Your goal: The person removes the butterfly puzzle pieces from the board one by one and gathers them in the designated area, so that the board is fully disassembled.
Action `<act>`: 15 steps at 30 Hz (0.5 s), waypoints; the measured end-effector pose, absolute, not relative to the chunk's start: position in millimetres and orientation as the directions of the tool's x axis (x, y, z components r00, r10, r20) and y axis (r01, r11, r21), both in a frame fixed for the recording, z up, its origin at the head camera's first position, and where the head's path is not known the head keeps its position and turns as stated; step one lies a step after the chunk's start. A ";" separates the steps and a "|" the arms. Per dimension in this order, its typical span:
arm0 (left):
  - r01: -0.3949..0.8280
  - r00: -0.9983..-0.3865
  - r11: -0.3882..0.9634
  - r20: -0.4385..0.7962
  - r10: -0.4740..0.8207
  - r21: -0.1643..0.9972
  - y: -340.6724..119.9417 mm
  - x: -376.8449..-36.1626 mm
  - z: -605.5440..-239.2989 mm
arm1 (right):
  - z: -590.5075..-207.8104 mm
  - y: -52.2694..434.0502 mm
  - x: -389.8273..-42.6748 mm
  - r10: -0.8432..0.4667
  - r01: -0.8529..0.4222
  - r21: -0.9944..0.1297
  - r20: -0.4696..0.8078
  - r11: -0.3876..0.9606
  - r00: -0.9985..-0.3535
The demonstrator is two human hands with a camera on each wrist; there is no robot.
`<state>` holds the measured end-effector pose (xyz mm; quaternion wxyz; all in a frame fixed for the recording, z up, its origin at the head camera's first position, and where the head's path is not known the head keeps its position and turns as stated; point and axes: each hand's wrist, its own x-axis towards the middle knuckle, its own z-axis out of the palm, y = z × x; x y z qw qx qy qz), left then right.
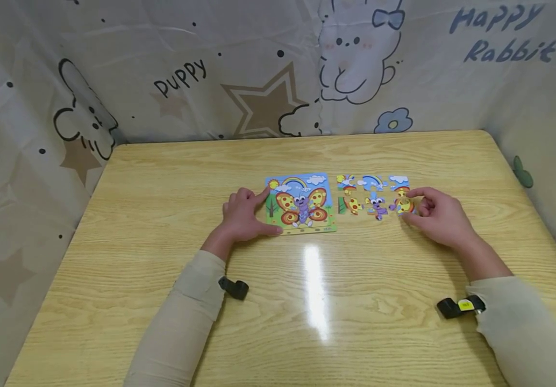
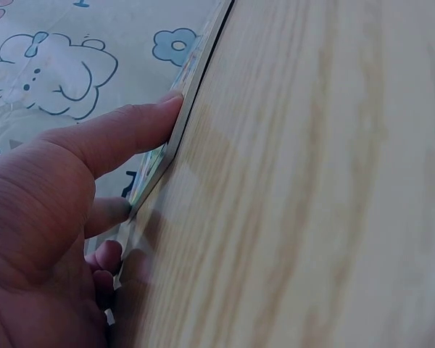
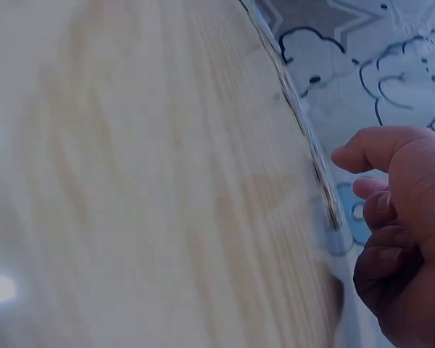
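A square puzzle board (image 1: 302, 203) printed with a butterfly, sun and rainbow lies flat on the table. My left hand (image 1: 245, 215) is spread along its left side, thumb at the lower left corner and index finger at the upper left. The left wrist view shows the left thumb (image 2: 156, 119) against the board's edge. To the board's right lie several puzzle pieces (image 1: 377, 206) in two rows. Over the rightmost column, my right hand (image 1: 440, 215) has its thumb and index finger about an orange and yellow puzzle piece (image 1: 405, 207). In the right wrist view its other fingers (image 3: 384, 250) are curled.
The pieces lie on a wooden table (image 1: 162, 193) with a bright reflection near its middle. A patterned cloth (image 1: 186, 113) hangs behind and at both sides. A small black camera (image 1: 234, 288) is strapped to the left wrist, another camera (image 1: 452, 307) to the right.
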<state>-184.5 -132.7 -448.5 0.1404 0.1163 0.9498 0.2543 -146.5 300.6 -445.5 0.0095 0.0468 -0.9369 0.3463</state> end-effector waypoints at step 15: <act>0.142 -0.936 0.842 -0.206 0.285 0.521 -133.1 -185.3 -449.6 | -444.3 223.8 -148.2 -0.225 -0.288 -0.727 0.187 0.623 -0.956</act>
